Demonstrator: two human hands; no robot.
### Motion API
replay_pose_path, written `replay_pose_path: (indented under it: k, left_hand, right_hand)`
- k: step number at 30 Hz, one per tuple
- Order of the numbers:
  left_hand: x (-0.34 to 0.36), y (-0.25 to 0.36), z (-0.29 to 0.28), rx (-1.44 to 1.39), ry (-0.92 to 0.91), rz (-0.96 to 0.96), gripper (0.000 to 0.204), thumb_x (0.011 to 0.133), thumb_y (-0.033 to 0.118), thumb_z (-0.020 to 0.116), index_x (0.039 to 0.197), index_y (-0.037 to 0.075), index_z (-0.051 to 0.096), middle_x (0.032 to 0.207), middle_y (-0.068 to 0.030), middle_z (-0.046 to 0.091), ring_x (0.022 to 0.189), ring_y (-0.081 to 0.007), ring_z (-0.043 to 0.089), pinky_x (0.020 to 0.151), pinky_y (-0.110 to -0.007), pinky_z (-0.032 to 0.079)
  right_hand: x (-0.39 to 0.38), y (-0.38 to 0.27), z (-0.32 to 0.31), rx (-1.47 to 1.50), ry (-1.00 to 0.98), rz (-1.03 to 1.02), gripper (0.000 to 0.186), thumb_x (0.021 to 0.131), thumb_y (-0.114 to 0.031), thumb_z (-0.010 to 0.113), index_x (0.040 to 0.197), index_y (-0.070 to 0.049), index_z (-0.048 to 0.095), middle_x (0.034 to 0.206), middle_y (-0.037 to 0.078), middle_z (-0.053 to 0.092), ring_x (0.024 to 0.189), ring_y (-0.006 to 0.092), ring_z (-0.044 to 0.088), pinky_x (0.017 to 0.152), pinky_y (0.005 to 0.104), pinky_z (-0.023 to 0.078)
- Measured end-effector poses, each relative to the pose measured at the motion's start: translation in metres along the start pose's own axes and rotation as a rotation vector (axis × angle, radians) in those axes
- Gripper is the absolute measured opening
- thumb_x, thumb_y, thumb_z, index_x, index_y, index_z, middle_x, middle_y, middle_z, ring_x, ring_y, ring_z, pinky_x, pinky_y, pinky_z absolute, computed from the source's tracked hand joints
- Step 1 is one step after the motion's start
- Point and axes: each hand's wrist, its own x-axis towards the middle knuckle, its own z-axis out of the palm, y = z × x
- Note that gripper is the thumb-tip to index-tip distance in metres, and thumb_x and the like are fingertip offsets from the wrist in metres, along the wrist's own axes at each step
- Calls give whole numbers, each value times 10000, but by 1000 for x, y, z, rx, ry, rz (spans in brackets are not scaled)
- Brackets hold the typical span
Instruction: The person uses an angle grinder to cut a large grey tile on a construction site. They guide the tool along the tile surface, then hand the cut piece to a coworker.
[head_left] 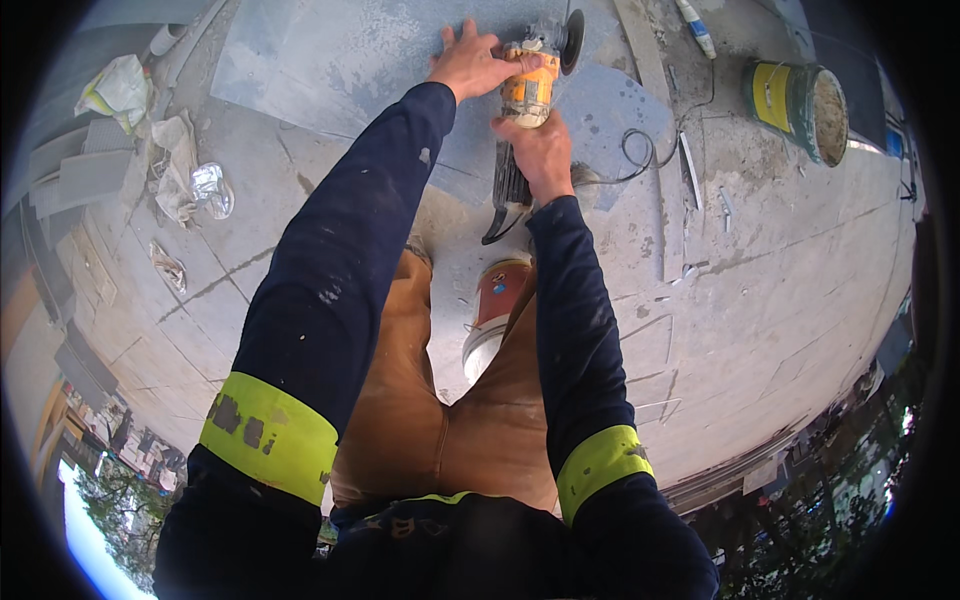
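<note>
An orange angle grinder (527,90) with a dark disc (572,42) lies over a large grey sheet (330,60) in front of me. My right hand (543,158) is closed round the rear of its orange body, above the black handle end (510,182). The right fingers are partly hidden by the tool. My left hand (474,64) is at the grinder's left side. Its thumb reaches across the orange housing, while the other fingers are apart and stretch forward over the sheet. The disc stands at the far right of the tool head, apart from both hands.
A dark cord (640,160) loops to the right across the concrete floor. A green and yellow bucket (790,105) lies tipped at far right, near a white tube (697,28). Plastic bags (120,92), crumpled wrapping and stacked panels (95,170) are at left. An upturned reddish-white bucket (490,315) is between my legs.
</note>
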Motion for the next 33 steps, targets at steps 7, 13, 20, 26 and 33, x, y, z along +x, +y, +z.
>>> replay_pose_path:
  k: [7,13,20,26,33]
  left_hand:
    - [-8,5,0,71,79,34,959,732,876,531,1272,91,634,1509,-254,341,1448,-502,162,1100,-721,170]
    - [1,17,-6,214,110,-10,975,777,895,417,1345,122,593,1396,-225,512,1371,-460,372,1106,-657,237]
    - [15,28,-21,221,-4,-97,927,785,890,400,1306,157,627,1261,-208,633,1248,-438,537,1106,-645,253]
    - [16,19,-20,203,-26,-81,959,782,892,398,1365,152,579,1390,-238,530,1332,-474,438,1125,-653,217]
    - [1,18,-13,226,-9,-34,992,781,900,381,1421,157,530,1499,-249,393,1414,-503,287,1148,-649,171]
  right_hand:
    - [6,9,2,16,-12,-7,561,642,-306,820,981,79,593,904,208,710,833,299,706,756,381,542]
    - [25,1,1,27,-33,5,580,634,-315,815,999,80,596,931,215,710,853,306,706,775,379,543]
    - [38,-6,3,28,-48,44,592,637,-325,822,1014,73,600,961,212,710,876,304,702,793,378,540]
    - [29,-12,2,48,-51,31,571,640,-287,832,1008,81,597,945,204,710,858,277,699,775,368,539]
    - [16,-2,-2,29,-33,22,552,648,-280,831,996,78,596,924,194,710,833,269,697,760,367,537]
